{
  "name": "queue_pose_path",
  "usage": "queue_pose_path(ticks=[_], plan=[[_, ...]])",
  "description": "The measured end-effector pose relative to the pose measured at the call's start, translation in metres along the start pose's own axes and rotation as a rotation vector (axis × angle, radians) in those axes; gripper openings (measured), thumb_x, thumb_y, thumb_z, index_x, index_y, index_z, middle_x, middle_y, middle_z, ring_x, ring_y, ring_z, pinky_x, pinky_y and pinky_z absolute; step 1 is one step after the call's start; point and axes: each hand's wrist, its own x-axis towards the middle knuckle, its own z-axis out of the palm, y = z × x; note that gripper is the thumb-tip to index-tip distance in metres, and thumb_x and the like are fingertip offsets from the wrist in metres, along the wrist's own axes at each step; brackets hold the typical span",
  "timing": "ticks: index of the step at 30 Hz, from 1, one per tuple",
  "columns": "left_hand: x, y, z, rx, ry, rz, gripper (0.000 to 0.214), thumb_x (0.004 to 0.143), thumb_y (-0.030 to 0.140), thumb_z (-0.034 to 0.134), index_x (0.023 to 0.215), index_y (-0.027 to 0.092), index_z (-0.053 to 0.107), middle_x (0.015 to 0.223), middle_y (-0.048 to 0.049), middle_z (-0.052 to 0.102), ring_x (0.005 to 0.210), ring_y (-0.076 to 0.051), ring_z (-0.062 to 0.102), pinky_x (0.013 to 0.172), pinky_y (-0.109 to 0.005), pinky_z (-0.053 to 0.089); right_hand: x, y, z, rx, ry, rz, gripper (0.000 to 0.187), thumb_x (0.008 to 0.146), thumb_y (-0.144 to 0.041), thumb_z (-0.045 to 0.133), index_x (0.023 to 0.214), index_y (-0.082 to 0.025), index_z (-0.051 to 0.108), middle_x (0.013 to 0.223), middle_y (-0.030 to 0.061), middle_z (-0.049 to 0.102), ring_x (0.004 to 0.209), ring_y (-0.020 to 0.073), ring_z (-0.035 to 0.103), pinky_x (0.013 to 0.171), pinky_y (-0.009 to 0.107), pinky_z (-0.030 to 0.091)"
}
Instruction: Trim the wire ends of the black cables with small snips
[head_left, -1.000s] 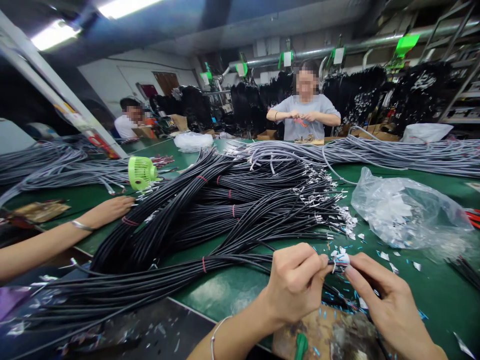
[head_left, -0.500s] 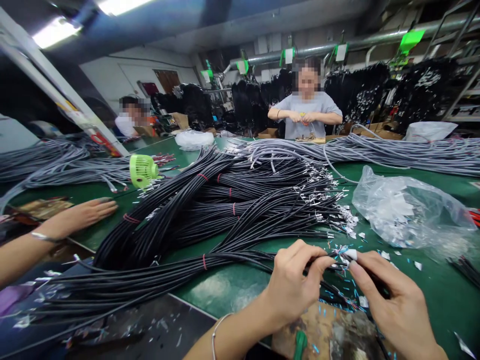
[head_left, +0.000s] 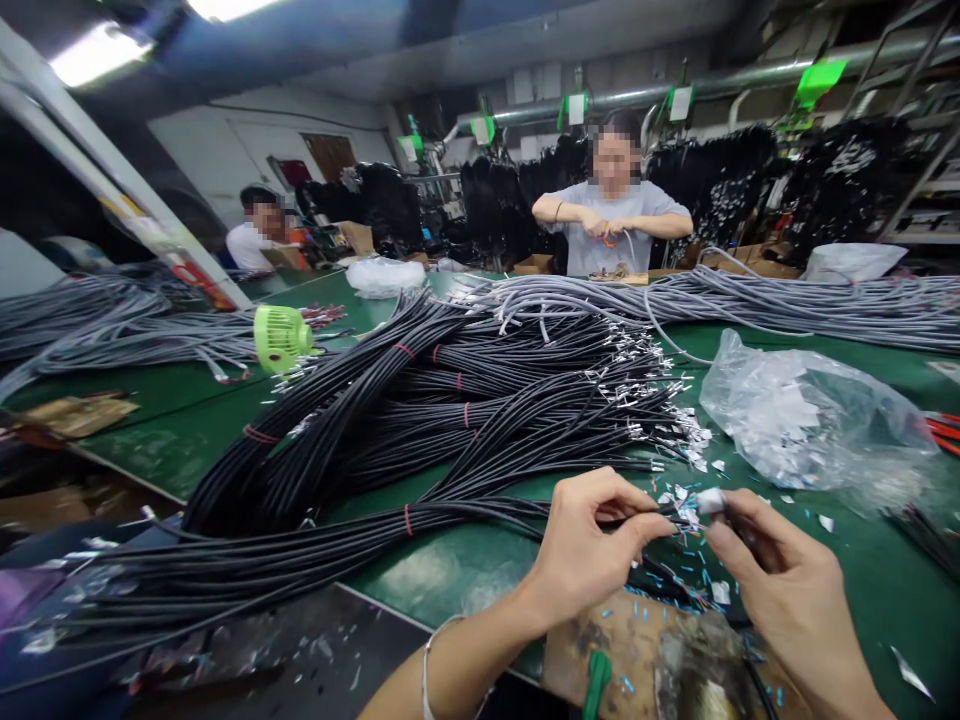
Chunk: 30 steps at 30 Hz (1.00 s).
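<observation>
My left hand [head_left: 589, 545] pinches the end of a black cable [head_left: 637, 518] just above the green table [head_left: 442, 575]. My right hand [head_left: 780, 590] is closed on a small white piece [head_left: 709, 500] at that cable's tip, right beside the left fingers. A large heap of bundled black cables [head_left: 450, 420] with bare metal ends spreads across the table in front of me, tied with red bands.
A clear plastic bag of white scraps [head_left: 810, 420] lies right. Grey cables [head_left: 750, 300] run along the far side; a green fan [head_left: 281, 338] stands left. A worn board [head_left: 645, 660] lies under my hands. One person [head_left: 611, 215] works opposite, another person [head_left: 259, 235] far left.
The co-worker's arm at the left edge has drawn back out of view. My hands have lifted slightly, and the white piece has moved a little right of the cable tip.
</observation>
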Motion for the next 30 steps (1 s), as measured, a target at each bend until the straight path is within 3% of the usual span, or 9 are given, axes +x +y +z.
queue_pose_path(ticks=[4, 8, 12, 15, 18, 23, 30], plan=[[-0.0052, 0.0004, 0.0043, 0.178, 0.008, 0.136, 0.016, 0.07, 0.024, 0.074, 0.064, 0.012, 0.065, 0.06, -0.0012, 0.059, 0.053, -0.01, 0.052, 0.05, -0.02, 0.041, 0.0017, -0.0062, 0.0006, 0.081, 0.016, 0.081, 0.014, 0.077, -0.033, 0.065, 0.074, -0.02, 0.063, 0.062, -0.0019, 0.053, 0.049, 0.01, 0.048, 0.043, 0.019, 0.041], [-0.009, -0.0017, 0.0071, 0.253, 0.071, 0.191, 0.017, 0.073, 0.022, 0.071, 0.063, 0.012, 0.061, 0.059, -0.0006, 0.056, 0.052, -0.009, 0.051, 0.048, -0.019, 0.039, 0.0014, -0.0084, 0.0019, 0.096, 0.049, 0.056, 0.013, 0.078, -0.03, 0.065, 0.071, -0.019, 0.06, 0.064, -0.0014, 0.052, 0.051, 0.0095, 0.044, 0.044, 0.02, 0.037], [-0.0076, -0.0054, 0.0086, 0.312, 0.105, 0.27, 0.015, 0.074, 0.019, 0.069, 0.063, 0.012, 0.062, 0.058, -0.0006, 0.055, 0.052, -0.009, 0.05, 0.049, -0.02, 0.039, -0.0012, -0.0034, 0.0026, 0.153, -0.074, 0.1, 0.014, 0.082, -0.033, 0.061, 0.078, -0.019, 0.059, 0.069, 0.0006, 0.052, 0.058, 0.0119, 0.047, 0.048, 0.023, 0.037], [-0.0035, -0.0068, 0.0081, 0.284, 0.052, 0.223, 0.006, 0.073, 0.017, 0.071, 0.071, 0.012, 0.068, 0.063, -0.0018, 0.059, 0.056, -0.01, 0.053, 0.052, -0.02, 0.04, -0.0018, 0.0004, 0.0023, 0.267, -0.197, 0.199, 0.021, 0.086, -0.038, 0.053, 0.091, -0.018, 0.057, 0.071, 0.0016, 0.053, 0.06, 0.0138, 0.049, 0.051, 0.024, 0.039], [-0.0011, -0.0065, 0.0076, 0.261, -0.009, 0.154, 0.004, 0.073, 0.017, 0.072, 0.074, 0.014, 0.072, 0.063, -0.0015, 0.058, 0.054, -0.01, 0.053, 0.05, -0.02, 0.039, 0.0003, 0.0013, 0.0021, 0.17, -0.263, 0.122, 0.017, 0.087, -0.036, 0.051, 0.086, -0.019, 0.054, 0.074, 0.0018, 0.053, 0.065, 0.0146, 0.049, 0.057, 0.025, 0.04], [-0.0034, -0.0071, 0.0097, 0.297, 0.031, 0.23, 0.007, 0.071, 0.014, 0.072, 0.066, 0.011, 0.069, 0.06, -0.002, 0.056, 0.053, -0.01, 0.05, 0.049, -0.02, 0.037, 0.0027, 0.0006, 0.0038, -0.131, -0.117, 0.029, 0.016, 0.087, -0.03, 0.051, 0.074, -0.021, 0.048, 0.068, -0.0007, 0.045, 0.062, 0.0138, 0.043, 0.056, 0.026, 0.036], [-0.0034, -0.0093, 0.0099, 0.251, 0.034, 0.182, 0.011, 0.074, 0.019, 0.07, 0.067, 0.011, 0.069, 0.06, -0.0025, 0.058, 0.052, -0.01, 0.052, 0.049, -0.02, 0.039, 0.0077, -0.0032, -0.0029, 0.123, -0.207, 0.204, 0.019, 0.082, -0.039, 0.057, 0.082, -0.02, 0.055, 0.067, -0.0009, 0.051, 0.059, 0.0137, 0.048, 0.053, 0.025, 0.039]])
